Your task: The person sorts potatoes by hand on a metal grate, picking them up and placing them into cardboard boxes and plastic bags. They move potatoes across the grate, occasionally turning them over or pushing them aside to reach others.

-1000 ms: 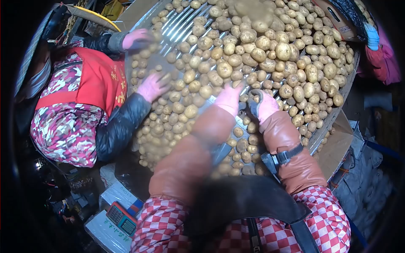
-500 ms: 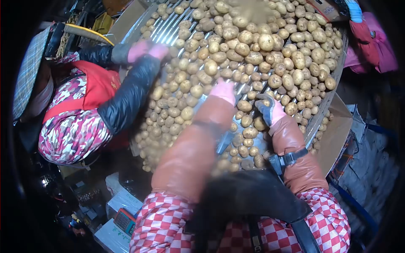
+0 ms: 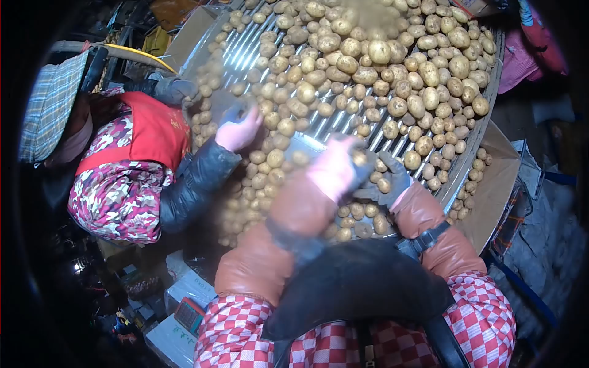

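Observation:
Many potatoes (image 3: 380, 53) lie heaped over a metal roller rack (image 3: 246, 51). My left hand (image 3: 336, 167), in a pink and grey glove, is blurred over the rack's lower edge. Its fingers curl about a small potato (image 3: 359, 158). Close beside it, my right hand (image 3: 397, 184) in a similar glove is cupped, thumb and fingers around a pair of small potatoes (image 3: 381, 183). Below both hands, several potatoes (image 3: 356, 211) rest on a pale metal surface. Part of each palm is hidden.
A co-worker in a red apron (image 3: 150, 129) stands at left, a gloved hand (image 3: 240, 127) over the potatoes. Another person's pink clothing (image 3: 521, 64) shows at upper right. Cardboard (image 3: 488, 190) flanks the rack's right side. A calculator-like device (image 3: 188, 314) sits on a box at lower left.
My left hand has moved right and down, close to my right hand, which has dropped slightly. More rollers show bare. The co-worker's near hand has moved lower.

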Available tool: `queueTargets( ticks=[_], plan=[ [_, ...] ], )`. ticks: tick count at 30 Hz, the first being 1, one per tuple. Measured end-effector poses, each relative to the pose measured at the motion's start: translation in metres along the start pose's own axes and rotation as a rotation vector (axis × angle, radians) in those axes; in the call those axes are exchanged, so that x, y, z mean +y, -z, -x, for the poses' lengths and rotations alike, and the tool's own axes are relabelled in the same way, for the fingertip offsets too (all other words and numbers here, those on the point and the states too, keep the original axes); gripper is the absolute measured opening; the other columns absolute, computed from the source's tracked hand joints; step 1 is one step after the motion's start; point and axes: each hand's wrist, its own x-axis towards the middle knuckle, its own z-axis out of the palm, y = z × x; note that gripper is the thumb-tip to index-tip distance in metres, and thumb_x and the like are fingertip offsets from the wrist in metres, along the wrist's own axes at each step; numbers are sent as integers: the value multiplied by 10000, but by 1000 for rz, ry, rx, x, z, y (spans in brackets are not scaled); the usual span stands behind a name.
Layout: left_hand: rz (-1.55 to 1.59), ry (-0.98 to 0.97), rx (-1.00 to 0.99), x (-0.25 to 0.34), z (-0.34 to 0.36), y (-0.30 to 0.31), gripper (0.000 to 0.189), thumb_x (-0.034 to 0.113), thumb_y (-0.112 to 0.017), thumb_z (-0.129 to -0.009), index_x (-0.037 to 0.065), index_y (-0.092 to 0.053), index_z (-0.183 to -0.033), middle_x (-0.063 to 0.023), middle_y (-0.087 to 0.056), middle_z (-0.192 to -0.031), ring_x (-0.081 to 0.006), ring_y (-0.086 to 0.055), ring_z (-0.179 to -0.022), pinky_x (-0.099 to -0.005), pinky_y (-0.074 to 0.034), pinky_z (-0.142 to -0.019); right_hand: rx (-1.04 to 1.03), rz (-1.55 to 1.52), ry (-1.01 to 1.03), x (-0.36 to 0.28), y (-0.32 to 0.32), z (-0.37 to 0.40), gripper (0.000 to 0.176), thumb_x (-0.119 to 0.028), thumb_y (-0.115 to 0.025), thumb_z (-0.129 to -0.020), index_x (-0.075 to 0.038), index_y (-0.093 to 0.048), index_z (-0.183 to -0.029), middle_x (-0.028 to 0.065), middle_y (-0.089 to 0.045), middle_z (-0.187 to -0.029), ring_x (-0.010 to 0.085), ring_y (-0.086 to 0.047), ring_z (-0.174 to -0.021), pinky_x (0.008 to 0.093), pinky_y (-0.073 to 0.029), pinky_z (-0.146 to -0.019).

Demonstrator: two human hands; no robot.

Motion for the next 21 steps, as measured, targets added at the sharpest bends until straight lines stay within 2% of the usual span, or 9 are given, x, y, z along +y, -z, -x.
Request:
queueTargets(
  ticks=[2, 6, 8, 9, 11, 14, 16, 19, 21],
  plan=[
    [-108, -204, -88, 1, 7, -25, 595, 388, -720, -828, 89, -557, -1316, -261, -553, -1270, -437, -608, -1109, -462, -511, -955, 49, 57, 80, 13, -5, -1, 460, -242, -561, -961, -64, -464, -1374, 157, -563, -1325, 284, -543, -1236, 436, -484, -1013],
    [-248, -172, -272, 30, 14, -20, 532, 366, -619, -917, 117, -497, -1371, -264, -570, -1248, -436, -602, -1115, -471, -499, -954, 100, 347, 279, 29, 2, 3, 427, -352, -467, -1003, -91, -492, -1341, 155, -552, -1322, 302, -541, -1225, 458, -475, -1006],
    [-176, -242, -273, 28, 10, -16, 468, 381, -531, -979, 196, -475, -1406, -258, -583, -1255, -423, -599, -1143, -470, -484, -982, 105, 466, 338, 31, 15, 3, 433, -406, -421, -1024, -105, -506, -1324, 154, -547, -1320, 311, -539, -1220, 469, -471, -1003],
    [-131, -177, -262, 29, 3, -10, 423, 377, -521, -982, 168, -516, -1350, -243, -614, -1203, -412, -610, -1122, -470, -485, -967, 111, 282, 263, 29, 22, 5, 442, -434, -397, -1035, -112, -513, -1316, 153, -544, -1319, 316, -539, -1218, 475, -469, -1001],
    [-112, -86, -199, 31, -25, -1, 367, 356, -507, -983, 127, -589, -1257, -217, -660, -1138, -392, -629, -1093, -468, -488, -947, 184, -704, -19, 4, 10, 20, 454, -432, -391, -1038, -117, -509, -1343, 150, -573, -1292, 311, -583, -1166, 507, -555, -866],
    [-314, -23, -60, 16, -87, -20, 309, 281, -516, -968, 125, -644, -1202, -188, -673, -1167, -365, -636, -1105, -457, -499, -953, 307, -715, -6, -1, 24, 33, 461, -414, -440, -1025, -77, -507, -1332, 143, -578, -1262, 365, -583, -1144, 621, -532, -874],
    [-455, 8, -125, 11, -122, -33, 295, 244, -537, -950, 134, -657, -1196, -177, -669, -1198, -343, -633, -1133, -444, -508, -963, 176, -769, 20, -11, 21, 42, 470, -413, -461, -1015, -72, -510, -1333, 142, -577, -1254, 352, -575, -1154, 591, -522, -921],
    [-433, 1, -129, 5, -143, -37, 292, 264, -580, -928, 124, -678, -1164, -167, -676, -1187, -336, -641, -1122, -433, -517, -955, 195, -526, 128, -8, 30, 49, 461, -371, -403, -1022, -62, -481, -1355, 99, -573, -1202, 243, -531, -1185, 422, -444, -1057],
    [-427, 14, -105, -1, -147, -33, 308, 281, -593, -926, 121, -671, -1177, -164, -679, -1179, -334, -643, -1118, -432, -518, -952, 234, -704, 111, -8, 33, 50, 455, -360, -385, -1024, -57, -477, -1350, 85, -570, -1200, 220, -526, -1154, 388, -438, -1051]
  ],
)
